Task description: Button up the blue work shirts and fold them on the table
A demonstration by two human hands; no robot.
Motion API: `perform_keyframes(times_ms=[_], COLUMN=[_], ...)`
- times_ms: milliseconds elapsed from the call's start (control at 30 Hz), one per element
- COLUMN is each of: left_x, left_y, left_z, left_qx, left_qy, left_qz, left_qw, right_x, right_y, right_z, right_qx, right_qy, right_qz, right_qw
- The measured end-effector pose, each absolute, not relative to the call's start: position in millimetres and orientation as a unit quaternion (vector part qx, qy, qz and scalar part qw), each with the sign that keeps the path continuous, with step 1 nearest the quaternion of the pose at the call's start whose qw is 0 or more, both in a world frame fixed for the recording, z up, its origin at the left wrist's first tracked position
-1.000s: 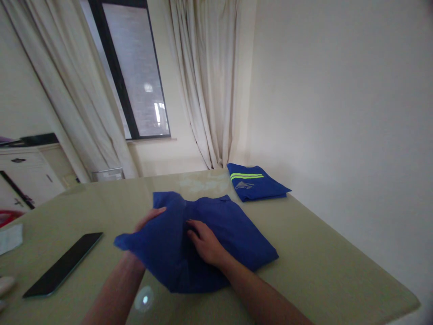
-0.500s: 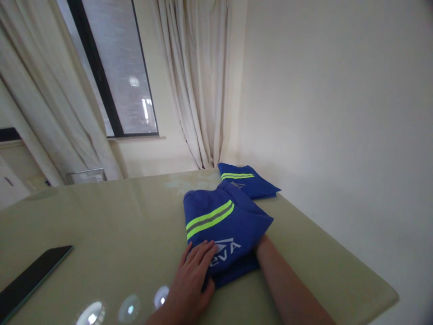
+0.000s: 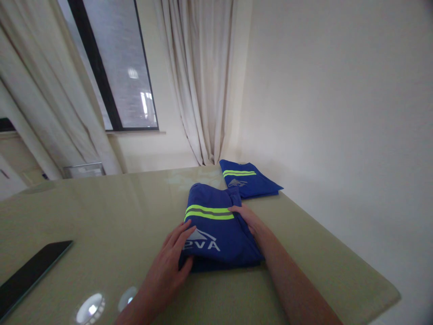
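Our right grip is clamping the right edge of the folded blue garment, as far as we're seeing: the thumb is lying on top by the yellow-green stripes while the other fingers are hiding past the edge. Our left grip is resting at the near left corner, thumb and fingers standing apart, with fingertips partly covering the pale lettering. We're not able to tell if any fingers are tucking underneath.

So what's changing? A second ago we were looking at the plain side, no stripes or print on show. Half a second ago the printed side was facing up but sitting skewed, with our right grip reaching under its right corner. Now the stripes are running nearly level and that grip is sitting higher up the side. To us that's meaning the flip is done and we're down to straightening edges, though the near right corner is still poking out a bit.

The bundle is lying on the table right in front of us. Another folded blue garment is sitting just behind it; we're not sure they're touching.
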State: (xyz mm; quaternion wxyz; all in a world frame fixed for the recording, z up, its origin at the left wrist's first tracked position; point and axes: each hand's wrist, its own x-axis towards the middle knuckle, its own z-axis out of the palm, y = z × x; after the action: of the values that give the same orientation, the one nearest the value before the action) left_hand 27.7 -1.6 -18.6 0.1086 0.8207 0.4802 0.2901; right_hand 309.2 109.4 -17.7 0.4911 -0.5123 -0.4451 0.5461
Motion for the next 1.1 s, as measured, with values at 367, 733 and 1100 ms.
perform_keyframes(times_ms=[367, 733, 1100], left_x=[8.0, 17.1, 31.3], left_y=[-5.8, -27.4, 1.0], left_z=[-19.8, 0.7, -43.7], left_qx=[0.876, 0.863, 0.831], left_qy=[0.442, 0.423, 0.538], left_qz=[0.119, 0.146, 0.130], left_qw=[0.150, 0.234, 0.048], right_x=[303.9, 302.1, 250.6], right_y=[119.5, 125.1, 63.5], right_z=[-28.4, -22.4, -2.9], right_qx=[-0.519, -0.583, -0.529], right_qy=[-0.539, -0.632, -0.811], right_qz=[0.433, 0.261, 0.089], right_qw=[0.503, 0.438, 0.233])
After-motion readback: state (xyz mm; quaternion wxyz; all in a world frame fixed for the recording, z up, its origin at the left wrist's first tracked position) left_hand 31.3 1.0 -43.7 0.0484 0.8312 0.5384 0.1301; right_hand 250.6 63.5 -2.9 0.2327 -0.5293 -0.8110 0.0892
